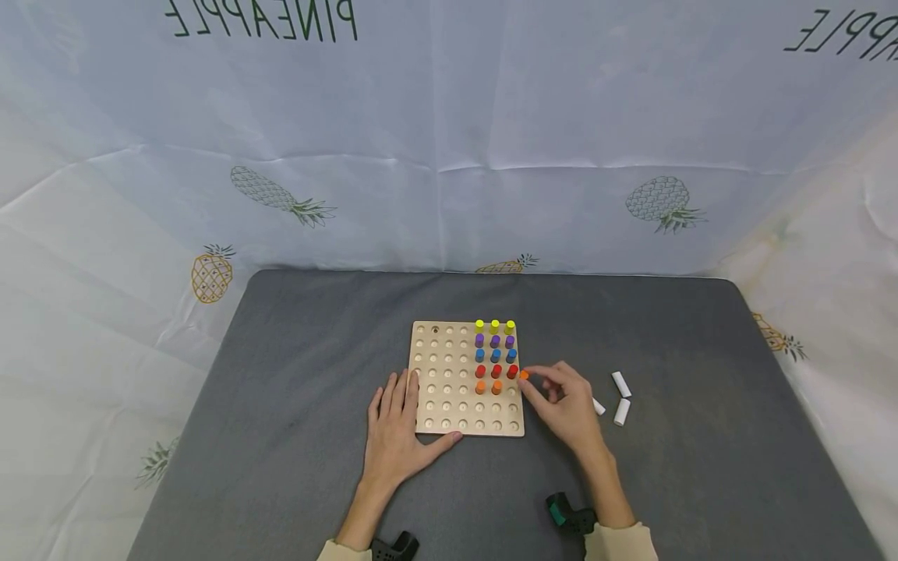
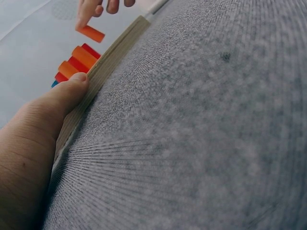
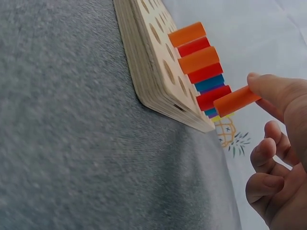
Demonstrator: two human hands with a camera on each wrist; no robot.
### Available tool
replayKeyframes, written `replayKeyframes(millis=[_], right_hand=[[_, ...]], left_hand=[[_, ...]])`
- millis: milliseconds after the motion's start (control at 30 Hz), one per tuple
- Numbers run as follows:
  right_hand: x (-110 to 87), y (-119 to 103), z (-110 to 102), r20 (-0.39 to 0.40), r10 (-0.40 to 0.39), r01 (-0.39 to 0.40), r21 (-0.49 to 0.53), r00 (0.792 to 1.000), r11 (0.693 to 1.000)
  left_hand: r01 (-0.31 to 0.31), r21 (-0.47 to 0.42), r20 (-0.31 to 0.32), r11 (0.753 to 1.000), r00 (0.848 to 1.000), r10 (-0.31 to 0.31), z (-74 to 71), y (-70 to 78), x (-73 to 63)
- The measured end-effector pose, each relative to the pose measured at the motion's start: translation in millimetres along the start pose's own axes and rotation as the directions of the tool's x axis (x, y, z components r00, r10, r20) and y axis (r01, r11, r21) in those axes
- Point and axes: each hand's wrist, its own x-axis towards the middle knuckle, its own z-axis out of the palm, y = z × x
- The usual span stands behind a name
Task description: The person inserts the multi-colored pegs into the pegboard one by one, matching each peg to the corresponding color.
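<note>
A wooden pegboard (image 1: 447, 397) with rows of round holes lies on the table. Yellow, purple, blue and red pegs stand in threes along its right side, and two orange pegs (image 1: 488, 387) stand in the row nearer me. My right hand (image 1: 565, 401) pinches another orange peg (image 3: 236, 101) between thumb and forefinger, tilted, just off the board's right edge; its other fingers curl loosely. My left hand (image 1: 396, 436) rests along the board's left edge with fingers extended, its thumb (image 2: 72, 88) at the near edge.
Several white pegs (image 1: 621, 411) lie loose on the grey table (image 1: 666, 327) to the right of my right hand. Behind the table hangs a white cloth (image 1: 435, 218) printed with pineapples.
</note>
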Motion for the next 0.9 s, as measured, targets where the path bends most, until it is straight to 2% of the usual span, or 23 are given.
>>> replayKeyframes(millis=[567,900], right_hand=[[-5.2,0.1,10.9,0.059,0.027,-0.026,-0.016,0.998,1.000],[-7.9,4.9,15.5,0.039,0.001,-0.001,-0.006,0.999,1.000]], left_hand=[[0.004,-0.001,0.003,1.000,1.000,-0.004,-0.3,0.9,-0.6],[-0.002,0.006,-0.005,1.000,1.000,0.002,0.3,0.7,0.1]])
